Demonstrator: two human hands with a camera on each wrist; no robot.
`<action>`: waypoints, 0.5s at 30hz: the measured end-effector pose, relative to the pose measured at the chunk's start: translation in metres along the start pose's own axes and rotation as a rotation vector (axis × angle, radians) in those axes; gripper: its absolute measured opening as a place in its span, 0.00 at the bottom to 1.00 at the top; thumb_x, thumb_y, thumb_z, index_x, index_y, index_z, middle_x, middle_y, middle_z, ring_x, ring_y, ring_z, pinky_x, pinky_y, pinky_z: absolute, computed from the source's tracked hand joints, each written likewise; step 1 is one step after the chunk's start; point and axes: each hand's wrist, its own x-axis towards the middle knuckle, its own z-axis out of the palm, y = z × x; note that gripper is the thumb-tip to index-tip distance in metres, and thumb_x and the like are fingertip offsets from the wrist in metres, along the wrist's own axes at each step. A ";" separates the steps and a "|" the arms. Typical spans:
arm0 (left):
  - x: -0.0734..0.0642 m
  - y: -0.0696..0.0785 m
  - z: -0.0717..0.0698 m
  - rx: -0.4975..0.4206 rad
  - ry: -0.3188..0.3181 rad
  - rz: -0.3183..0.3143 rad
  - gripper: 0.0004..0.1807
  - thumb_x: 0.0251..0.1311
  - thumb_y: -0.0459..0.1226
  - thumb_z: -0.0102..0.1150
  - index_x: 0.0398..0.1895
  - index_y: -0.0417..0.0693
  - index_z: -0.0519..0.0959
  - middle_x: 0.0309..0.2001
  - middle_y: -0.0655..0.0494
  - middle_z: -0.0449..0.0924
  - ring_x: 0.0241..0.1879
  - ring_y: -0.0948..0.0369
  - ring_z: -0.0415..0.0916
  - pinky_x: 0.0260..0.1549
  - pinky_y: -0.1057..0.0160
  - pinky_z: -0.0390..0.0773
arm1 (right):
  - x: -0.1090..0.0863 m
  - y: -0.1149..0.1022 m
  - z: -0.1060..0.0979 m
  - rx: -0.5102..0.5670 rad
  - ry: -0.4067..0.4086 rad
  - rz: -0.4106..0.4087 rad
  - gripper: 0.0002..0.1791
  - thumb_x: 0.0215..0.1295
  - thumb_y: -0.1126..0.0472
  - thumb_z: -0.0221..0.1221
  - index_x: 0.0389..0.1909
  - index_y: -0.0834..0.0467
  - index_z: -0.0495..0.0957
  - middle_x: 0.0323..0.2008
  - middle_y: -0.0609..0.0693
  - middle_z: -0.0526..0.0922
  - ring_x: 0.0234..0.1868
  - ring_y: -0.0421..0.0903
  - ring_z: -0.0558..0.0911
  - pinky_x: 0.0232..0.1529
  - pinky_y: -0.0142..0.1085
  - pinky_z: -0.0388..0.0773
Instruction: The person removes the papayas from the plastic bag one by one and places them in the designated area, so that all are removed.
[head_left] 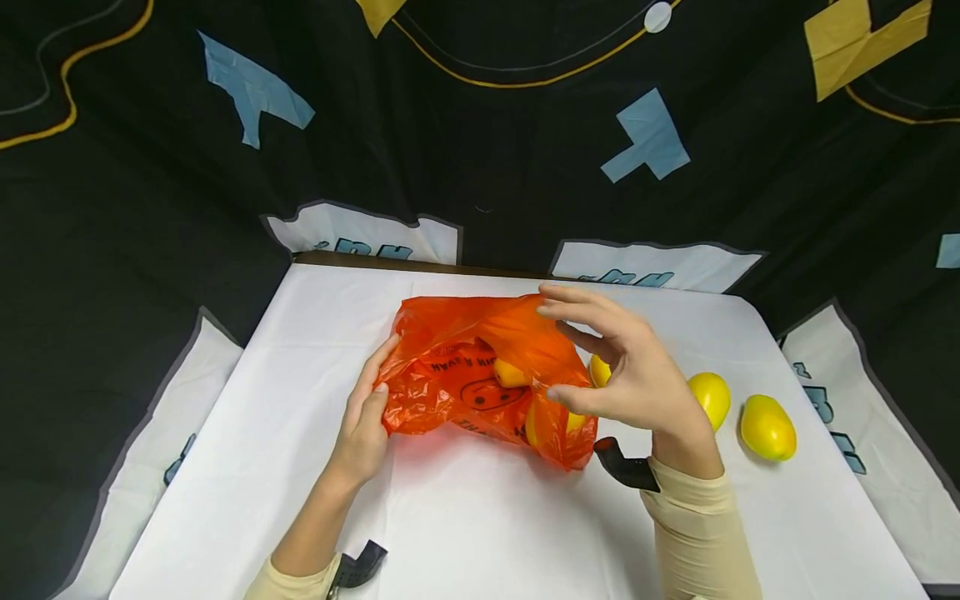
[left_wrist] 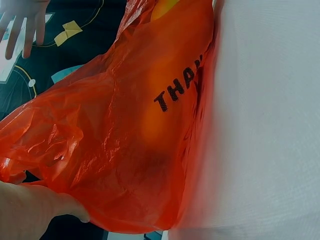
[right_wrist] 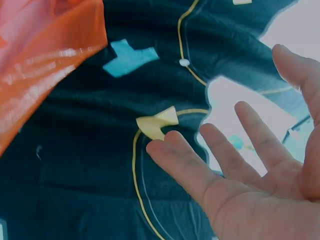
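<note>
A thin orange-red plastic bag [head_left: 442, 392] with black lettering lies on its side on the table. My left hand [head_left: 365, 429] grips its left edge, thumb on the near side. In the left wrist view the bag [left_wrist: 120, 130] spreads out from the thumb. Inside it show yellow oval fruits, one [head_left: 510, 373] in the middle and another [head_left: 555, 421] at the right end, seen through the plastic. Over the bag's right side is my right hand [head_left: 626, 367], fingers spread and holding nothing. Behind its palm, a yellow fruit [head_left: 599, 371] is partly hidden.
Two more yellow oval fruits, one [head_left: 709, 400] near my right wrist and one [head_left: 768, 427] farther right, sit on the white-covered table [head_left: 480, 533]. A black cloth [head_left: 480, 167] with blue and yellow tape hangs behind. Dark straps are on both wrists.
</note>
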 end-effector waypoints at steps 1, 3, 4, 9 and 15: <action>0.000 0.000 0.000 -0.002 0.001 0.002 0.32 0.70 0.27 0.23 0.77 0.53 0.51 0.75 0.52 0.49 0.72 0.55 0.50 0.67 0.64 0.56 | 0.001 0.001 0.002 -0.009 -0.015 0.006 0.36 0.40 0.80 0.70 0.56 0.71 0.74 0.64 0.62 0.69 0.64 0.58 0.69 0.57 0.55 0.70; 0.000 -0.001 0.000 -0.002 0.003 0.004 0.32 0.70 0.27 0.23 0.77 0.54 0.52 0.75 0.51 0.49 0.72 0.55 0.50 0.68 0.64 0.56 | 0.003 0.001 0.007 -0.029 -0.046 0.023 0.34 0.41 0.77 0.71 0.56 0.70 0.75 0.64 0.60 0.69 0.64 0.56 0.68 0.57 0.55 0.71; 0.000 -0.001 0.000 -0.002 0.004 0.002 0.32 0.70 0.27 0.23 0.77 0.54 0.52 0.75 0.51 0.49 0.72 0.55 0.50 0.67 0.64 0.56 | 0.004 0.002 0.010 -0.040 -0.063 0.032 0.34 0.42 0.76 0.71 0.55 0.69 0.75 0.65 0.60 0.69 0.64 0.55 0.68 0.57 0.55 0.71; 0.000 -0.002 0.000 0.003 0.005 -0.002 0.32 0.69 0.27 0.23 0.77 0.53 0.52 0.75 0.52 0.49 0.72 0.55 0.51 0.67 0.64 0.56 | 0.006 0.009 0.024 -0.054 -0.144 0.086 0.32 0.44 0.73 0.72 0.55 0.65 0.77 0.65 0.57 0.70 0.64 0.50 0.69 0.57 0.53 0.73; 0.000 -0.001 0.000 -0.008 0.005 0.000 0.32 0.69 0.27 0.23 0.77 0.53 0.52 0.75 0.53 0.50 0.72 0.54 0.51 0.67 0.64 0.56 | 0.004 0.042 0.042 -0.042 -0.228 0.170 0.31 0.47 0.69 0.72 0.56 0.54 0.79 0.66 0.50 0.69 0.66 0.46 0.66 0.57 0.44 0.75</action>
